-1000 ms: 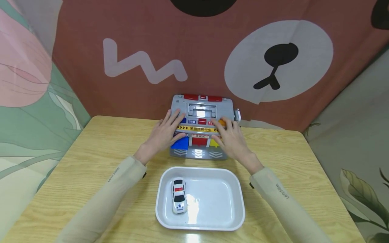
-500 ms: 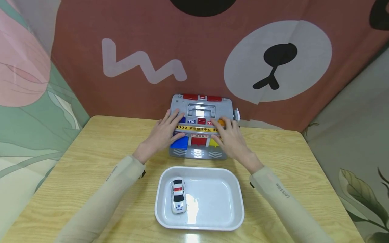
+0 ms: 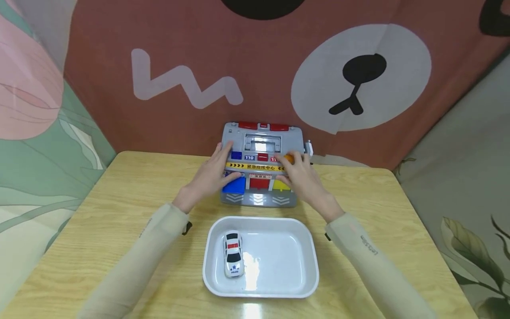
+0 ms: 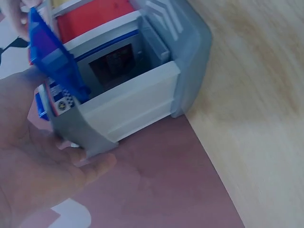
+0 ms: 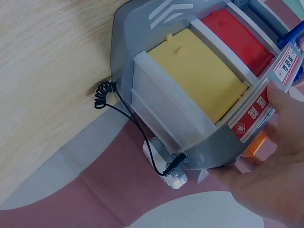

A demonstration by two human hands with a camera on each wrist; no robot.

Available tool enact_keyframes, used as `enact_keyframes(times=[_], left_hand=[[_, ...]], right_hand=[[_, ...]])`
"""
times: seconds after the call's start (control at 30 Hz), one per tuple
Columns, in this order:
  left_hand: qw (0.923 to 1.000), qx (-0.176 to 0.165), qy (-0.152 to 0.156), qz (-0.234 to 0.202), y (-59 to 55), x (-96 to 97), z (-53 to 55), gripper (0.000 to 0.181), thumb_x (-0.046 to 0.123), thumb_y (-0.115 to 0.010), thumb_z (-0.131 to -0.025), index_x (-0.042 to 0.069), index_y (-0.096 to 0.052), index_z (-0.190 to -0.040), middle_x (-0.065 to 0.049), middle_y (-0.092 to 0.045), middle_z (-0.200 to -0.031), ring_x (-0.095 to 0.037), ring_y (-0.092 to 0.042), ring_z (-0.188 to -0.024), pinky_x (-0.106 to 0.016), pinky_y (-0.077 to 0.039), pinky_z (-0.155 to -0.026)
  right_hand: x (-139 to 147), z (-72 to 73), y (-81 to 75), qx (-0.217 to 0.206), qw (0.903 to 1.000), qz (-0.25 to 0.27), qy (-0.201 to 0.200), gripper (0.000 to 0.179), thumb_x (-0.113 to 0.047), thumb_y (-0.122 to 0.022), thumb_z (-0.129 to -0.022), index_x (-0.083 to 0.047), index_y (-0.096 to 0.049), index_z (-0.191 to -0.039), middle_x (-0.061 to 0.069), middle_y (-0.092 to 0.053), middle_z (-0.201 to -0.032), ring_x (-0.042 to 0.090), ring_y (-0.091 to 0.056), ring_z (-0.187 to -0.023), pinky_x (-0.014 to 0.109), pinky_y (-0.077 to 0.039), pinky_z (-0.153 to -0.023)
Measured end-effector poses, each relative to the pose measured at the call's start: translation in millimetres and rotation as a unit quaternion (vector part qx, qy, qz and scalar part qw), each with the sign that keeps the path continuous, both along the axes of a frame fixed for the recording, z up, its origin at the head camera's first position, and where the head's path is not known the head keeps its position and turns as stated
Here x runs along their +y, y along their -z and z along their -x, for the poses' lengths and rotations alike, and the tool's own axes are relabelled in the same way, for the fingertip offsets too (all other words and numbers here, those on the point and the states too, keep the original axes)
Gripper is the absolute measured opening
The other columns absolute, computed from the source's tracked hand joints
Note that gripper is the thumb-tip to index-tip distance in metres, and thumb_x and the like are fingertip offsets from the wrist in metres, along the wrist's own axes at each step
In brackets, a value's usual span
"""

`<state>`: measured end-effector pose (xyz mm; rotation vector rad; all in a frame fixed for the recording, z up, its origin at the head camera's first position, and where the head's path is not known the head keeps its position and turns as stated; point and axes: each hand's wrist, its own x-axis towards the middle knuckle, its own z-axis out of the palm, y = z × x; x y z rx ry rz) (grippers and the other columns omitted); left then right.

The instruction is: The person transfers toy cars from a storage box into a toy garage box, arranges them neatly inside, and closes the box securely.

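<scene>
While left fingers (image 3: 226, 151) and right fingers (image 3: 299, 164) clasp the toy station (image 3: 258, 167) — tabletop (image 3: 358, 195) flanks both edges.

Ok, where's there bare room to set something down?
Bare table lies left of the left hand and right of the right hand, out to the edges. The white tray is free right of the toy police car. It's crowded at the toy station, where both hands are; only a narrow strip separates station and tray.
</scene>
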<state>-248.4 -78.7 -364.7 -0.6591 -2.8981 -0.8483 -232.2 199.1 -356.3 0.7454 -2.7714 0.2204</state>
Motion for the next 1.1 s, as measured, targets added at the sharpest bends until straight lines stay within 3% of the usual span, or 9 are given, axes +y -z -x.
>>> enact_keyframes(times=[0.2,0.4,0.57,0.7,0.8,0.93,1.1], left_hand=[[0.9973,-0.02,0.005,-0.071,-6.7,-10.7,-8.1,0.077,0.031,-0.06,-0.096,0.011,-0.015,-0.155,-0.01,-0.023,-0.158,-0.026,-0.021,-0.144,-0.042,-0.028,-0.112],[0.9909,-0.027,0.0,-0.132,-11.0,-22.3,-29.5,0.061,0.024,-0.055,-0.099,0.005,-0.027,-0.15,-0.014,-0.033,-0.152,-0.031,-0.034,-0.137,-0.048,-0.033,-0.109],[0.9741,-0.001,-0.029,-0.224,-15.7,-20.2,-50.7,0.04,0.011,-0.056,-0.098,-0.001,-0.044,-0.134,-0.02,-0.057,-0.125,-0.033,-0.056,-0.11,-0.046,-0.049,-0.09],[0.957,-0.064,-0.053,-0.278,-22.6,-11.5,-73.1,0.027,0.01,-0.057,-0.097,-0.004,-0.052,-0.12,-0.019,-0.063,-0.102,-0.03,-0.064,-0.081,-0.039,-0.055,-0.068],[0.9529,-0.14,-0.053,-0.264,-28.1,-4.8,-91.9,0.026,0.016,-0.056,-0.098,-0.002,-0.054,-0.117,-0.015,-0.063,-0.095,-0.028,-0.063,-0.068,-0.039,-0.056,-0.061],[0.9561,-0.225,-0.057,-0.179,-31.4,3.9,-114.3,0.027,0.024,-0.059,-0.098,0.001,-0.061,-0.112,-0.009,-0.064,-0.081,-0.021,-0.061,-0.058,-0.034,-0.055,-0.055],[0.9606,-0.261,-0.079,-0.053,-28.6,17.7,-137.9,0.027,0.029,-0.063,-0.095,0.003,-0.066,-0.088,-0.005,-0.058,-0.057,-0.015,-0.055,-0.044,-0.023,-0.043,-0.042]], right_hand=[[-1.3,-0.9,-1.7,-0.006,1.0,-0.006,0.0,0.063,-0.038,-0.062,-0.092,-0.014,-0.042,-0.147,0.025,-0.04,-0.133,0.042,-0.039,-0.112,0.045,-0.056,-0.07],[-0.1,-2.0,-0.1,-0.013,0.9999,0.0,0.011,0.064,-0.038,-0.064,-0.091,-0.016,-0.042,-0.147,0.024,-0.04,-0.132,0.04,-0.039,-0.11,0.043,-0.056,-0.069],[0.4,-2.4,-0.6,-0.015,0.9998,0.001,0.013,0.064,-0.038,-0.064,-0.091,-0.017,-0.041,-0.147,0.023,-0.04,-0.131,0.039,-0.039,-0.11,0.042,-0.056,-0.068],[1.3,-1.9,-1.2,-0.019,0.9997,0.0,0.018,0.064,-0.039,-0.063,-0.092,-0.018,-0.041,-0.148,0.023,-0.04,-0.132,0.039,-0.038,-0.11,0.041,-0.055,-0.07],[1.4,-0.7,-1.8,-0.017,0.9997,-0.003,0.017,0.064,-0.04,-0.062,-0.092,-0.018,-0.04,-0.148,0.023,-0.039,-0.132,0.039,-0.038,-0.11,0.041,-0.055,-0.07],[0.9,0.4,-1.7,-0.017,0.9998,-0.007,0.009,0.063,-0.039,-0.061,-0.093,-0.017,-0.039,-0.148,0.024,-0.039,-0.131,0.039,-0.039,-0.109,0.041,-0.056,-0.067],[0.5,-1.0,-0.7,-0.016,0.9998,-0.009,0.012,0.064,-0.039,-0.062,-0.093,-0.017,-0.039,-0.148,0.024,-0.039,-0.131,0.038,-0.039,-0.109,0.039,-0.056,-0.069]])
